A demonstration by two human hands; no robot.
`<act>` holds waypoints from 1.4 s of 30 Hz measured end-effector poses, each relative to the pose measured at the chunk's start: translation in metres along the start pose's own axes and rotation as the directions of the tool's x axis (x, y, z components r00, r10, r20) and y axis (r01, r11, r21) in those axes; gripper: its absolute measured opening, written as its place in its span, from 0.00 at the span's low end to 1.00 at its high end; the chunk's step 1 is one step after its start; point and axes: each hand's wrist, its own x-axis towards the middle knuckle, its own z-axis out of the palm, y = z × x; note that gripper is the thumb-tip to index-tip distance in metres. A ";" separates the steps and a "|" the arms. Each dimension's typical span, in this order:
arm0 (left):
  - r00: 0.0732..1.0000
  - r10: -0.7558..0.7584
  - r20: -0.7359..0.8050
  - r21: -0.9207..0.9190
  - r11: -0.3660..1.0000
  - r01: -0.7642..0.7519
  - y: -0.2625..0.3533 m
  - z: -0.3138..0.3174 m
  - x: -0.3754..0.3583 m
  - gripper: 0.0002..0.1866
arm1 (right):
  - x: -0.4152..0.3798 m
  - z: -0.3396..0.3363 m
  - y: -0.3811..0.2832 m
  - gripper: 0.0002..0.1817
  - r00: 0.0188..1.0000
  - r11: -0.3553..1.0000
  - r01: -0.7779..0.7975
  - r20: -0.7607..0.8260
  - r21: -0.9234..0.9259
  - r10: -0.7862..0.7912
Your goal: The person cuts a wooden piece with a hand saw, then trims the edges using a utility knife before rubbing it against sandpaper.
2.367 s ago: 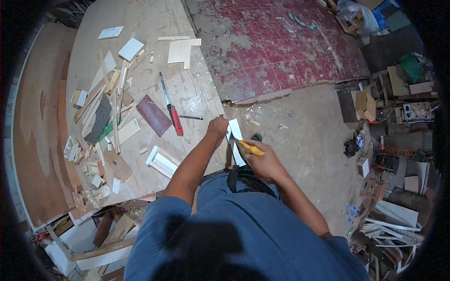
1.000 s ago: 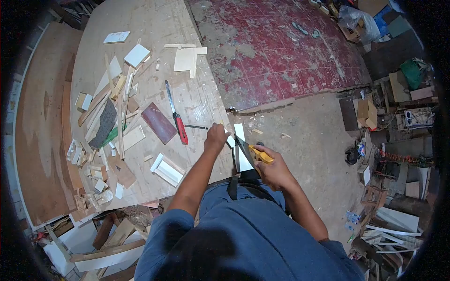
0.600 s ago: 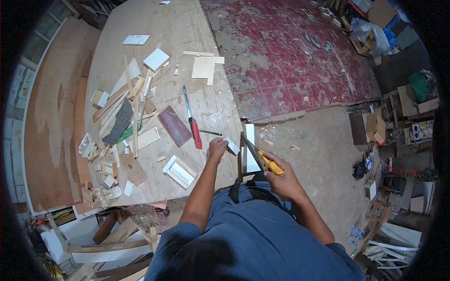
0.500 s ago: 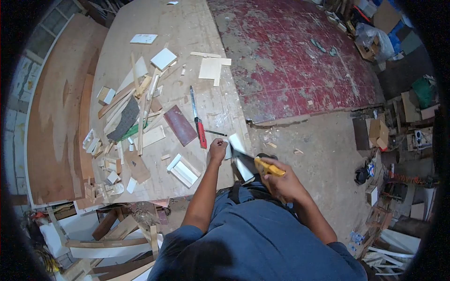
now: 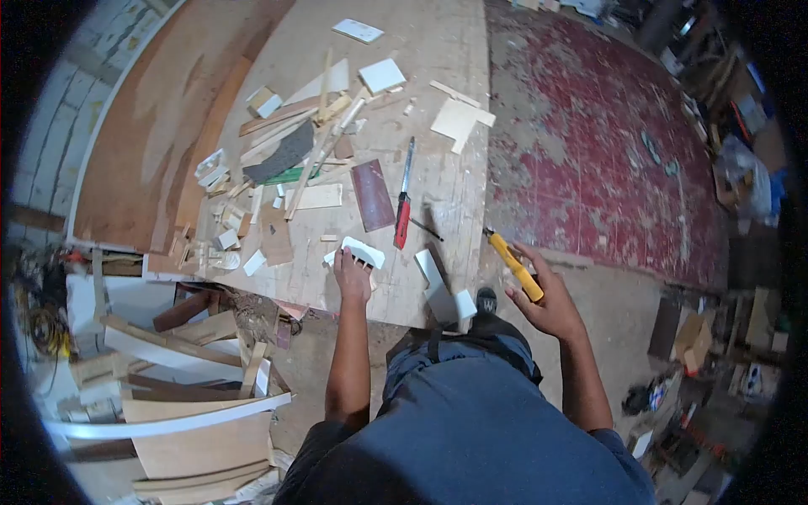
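My left hand (image 5: 352, 276) is at the front of the wooden table, its fingers on a white grooved piece (image 5: 365, 251). Off the table's right edge, my right hand (image 5: 549, 301) holds a yellow-handled tool (image 5: 515, 268) between thumb and fingers; its blade is hard to make out. Between the hands, a long white piece (image 5: 431, 273) lies at the table edge, with a small white block (image 5: 465, 305) near its lower end. A red-handled tool with a long metal blade (image 5: 403, 220) lies beyond, beside a thin dark rod (image 5: 427, 230).
A dark red rectangular board (image 5: 373, 195) lies left of the red-handled tool. Wood strips and offcuts (image 5: 316, 151) are heaped on the table's left (image 5: 295, 290). Pale thin boards (image 5: 459, 120) sit farther back. Curved wooden parts (image 5: 181, 353) are stacked at lower left.
My left hand has moved left from the long white piece to the grooved piece. My right hand has drawn the yellow-handled tool away to the right. The view has shifted.
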 end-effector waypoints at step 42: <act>0.996 0.011 -0.087 -0.184 0.983 -0.027 -0.017 -0.051 -0.117 0.15 | 0.042 0.187 0.233 0.51 0.708 0.534 0.609 0.705 -0.586 -0.033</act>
